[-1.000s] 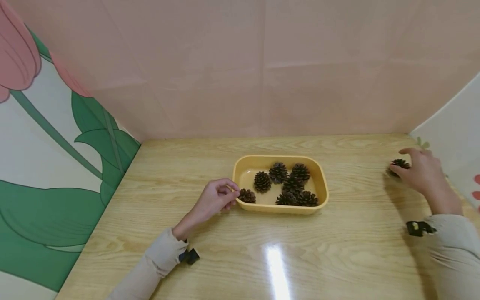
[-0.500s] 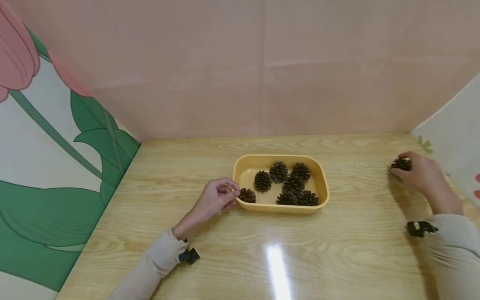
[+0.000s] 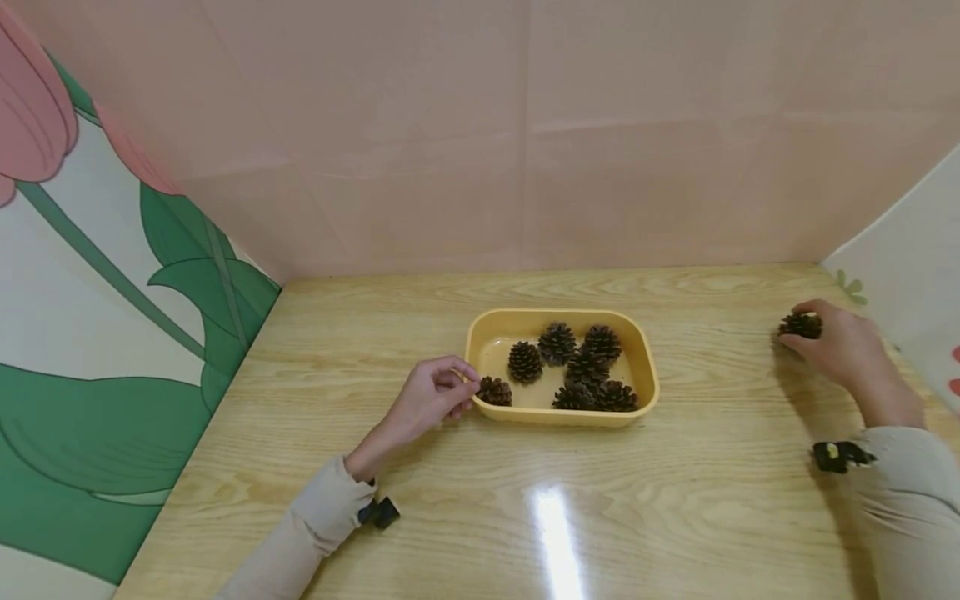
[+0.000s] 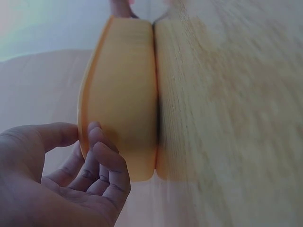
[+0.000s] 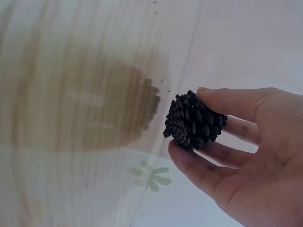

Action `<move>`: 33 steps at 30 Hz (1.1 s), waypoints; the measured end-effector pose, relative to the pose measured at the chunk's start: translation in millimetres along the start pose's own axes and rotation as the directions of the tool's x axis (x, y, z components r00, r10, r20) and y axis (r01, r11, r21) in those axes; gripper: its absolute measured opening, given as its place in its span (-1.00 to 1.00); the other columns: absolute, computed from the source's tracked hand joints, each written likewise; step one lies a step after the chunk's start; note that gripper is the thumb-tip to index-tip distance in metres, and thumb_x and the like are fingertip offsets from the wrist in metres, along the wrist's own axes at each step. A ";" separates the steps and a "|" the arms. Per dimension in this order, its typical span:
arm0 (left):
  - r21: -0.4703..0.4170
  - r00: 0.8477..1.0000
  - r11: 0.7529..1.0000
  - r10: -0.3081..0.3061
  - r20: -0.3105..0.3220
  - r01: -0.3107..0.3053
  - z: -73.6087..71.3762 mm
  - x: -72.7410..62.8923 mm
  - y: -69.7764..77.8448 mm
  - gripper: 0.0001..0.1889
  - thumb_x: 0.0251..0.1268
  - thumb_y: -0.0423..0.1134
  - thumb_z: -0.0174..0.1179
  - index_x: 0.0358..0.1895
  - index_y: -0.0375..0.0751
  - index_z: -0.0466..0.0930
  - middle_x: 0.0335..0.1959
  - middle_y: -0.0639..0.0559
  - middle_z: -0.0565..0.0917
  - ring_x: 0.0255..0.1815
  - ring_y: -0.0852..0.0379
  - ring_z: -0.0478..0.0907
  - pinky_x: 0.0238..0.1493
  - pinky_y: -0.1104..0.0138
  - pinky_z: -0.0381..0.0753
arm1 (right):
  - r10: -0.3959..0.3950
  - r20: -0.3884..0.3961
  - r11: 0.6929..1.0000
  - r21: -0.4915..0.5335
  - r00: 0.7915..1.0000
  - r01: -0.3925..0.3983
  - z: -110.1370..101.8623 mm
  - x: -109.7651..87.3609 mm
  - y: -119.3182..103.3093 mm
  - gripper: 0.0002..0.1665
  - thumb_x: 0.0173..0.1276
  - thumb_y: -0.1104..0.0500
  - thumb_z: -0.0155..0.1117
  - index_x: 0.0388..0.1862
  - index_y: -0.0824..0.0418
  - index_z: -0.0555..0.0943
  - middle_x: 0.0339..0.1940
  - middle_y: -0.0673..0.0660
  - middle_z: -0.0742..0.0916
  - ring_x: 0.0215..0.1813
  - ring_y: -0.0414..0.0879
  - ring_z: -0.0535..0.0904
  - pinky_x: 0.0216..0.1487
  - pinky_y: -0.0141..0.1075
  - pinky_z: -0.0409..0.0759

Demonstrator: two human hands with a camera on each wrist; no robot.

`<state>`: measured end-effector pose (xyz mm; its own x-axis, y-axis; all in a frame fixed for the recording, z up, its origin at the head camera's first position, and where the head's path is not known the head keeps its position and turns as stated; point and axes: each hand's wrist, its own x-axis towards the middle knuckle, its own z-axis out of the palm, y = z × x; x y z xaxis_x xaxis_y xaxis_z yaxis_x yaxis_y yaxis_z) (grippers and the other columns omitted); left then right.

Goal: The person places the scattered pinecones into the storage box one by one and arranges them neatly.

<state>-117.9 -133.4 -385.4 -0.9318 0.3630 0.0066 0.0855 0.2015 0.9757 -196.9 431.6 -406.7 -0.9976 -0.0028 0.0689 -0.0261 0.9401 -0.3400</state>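
Far to the right on the wooden table, my right hand (image 3: 847, 346) pinches a dark pine cone (image 3: 800, 326) between thumb and fingers. The right wrist view shows this pine cone (image 5: 194, 122) with the thumb on one side and fingertips on the other. My left hand (image 3: 427, 400) grips the left rim of a yellow rectangular tub (image 3: 555, 418). Seen from the left wrist, its thumb and curled fingers hold the tub's edge (image 4: 83, 104). Several brown pine cones lie in the tub, one of them (image 3: 496, 392) close beside my left fingertips.
The light wood table (image 3: 360, 333) meets a pink backdrop (image 3: 420, 167) at the rear. A panel with painted tulips and leaves (image 3: 97, 400) stands along the left. A pale patterned panel (image 3: 911, 267) borders the right side, close to my right hand.
My right thumb and fingers have closed around the pine cone on the right, which has shifted only slightly. The left hand and the tub have stayed in place.
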 end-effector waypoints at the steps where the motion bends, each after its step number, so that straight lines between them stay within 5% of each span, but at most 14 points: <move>1: -0.001 1.000 1.000 0.001 0.000 -0.001 0.0 0.1 -0.1 -0.85 0.41 -0.44 0.19 -0.11 -0.52 0.60 -0.43 -0.55 0.61 -0.46 -0.61 0.42 -0.63 0.30 0.43 | -0.002 -0.002 1.000 0.000 1.000 0.002 -0.3 0.2 -0.7 -0.31 0.46 0.01 0.24 0.27 0.50 0.30 0.10 0.73 0.41 0.04 0.67 0.31 -0.02 0.43 0.31; 12: 0.009 1.000 1.000 0.012 -0.004 -0.012 -0.5 0.2 -0.8 -0.87 0.40 -0.45 0.18 -0.13 -0.50 0.60 -0.46 -0.53 0.60 -0.49 -0.58 0.43 -0.65 0.26 0.45 | -0.074 -0.069 0.997 -0.005 0.995 0.074 -7.6 1.9 -18.4 -0.39 0.38 0.14 0.33 0.23 0.47 0.38 0.02 0.71 0.50 -0.01 0.65 0.38 -0.03 0.41 0.33; 33: -0.011 1.000 1.000 -0.010 -0.006 0.010 0.3 -0.3 0.1 -0.85 0.41 -0.43 0.19 -0.12 -0.52 0.60 -0.45 -0.54 0.61 -0.51 -0.48 0.45 -0.61 0.31 0.44 | -0.098 -0.077 0.995 0.002 0.992 0.099 -20.3 -1.9 -52.6 -0.39 0.47 0.10 0.23 0.32 0.46 0.34 0.06 0.66 0.49 -0.03 0.58 0.42 -0.13 0.39 0.36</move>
<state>-117.6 -133.3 -385.4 -0.9345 0.3559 -0.0018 0.0724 0.1951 0.9781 -192.3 389.1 -369.9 -0.9824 -0.0688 0.1737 -0.1244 0.9345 -0.3334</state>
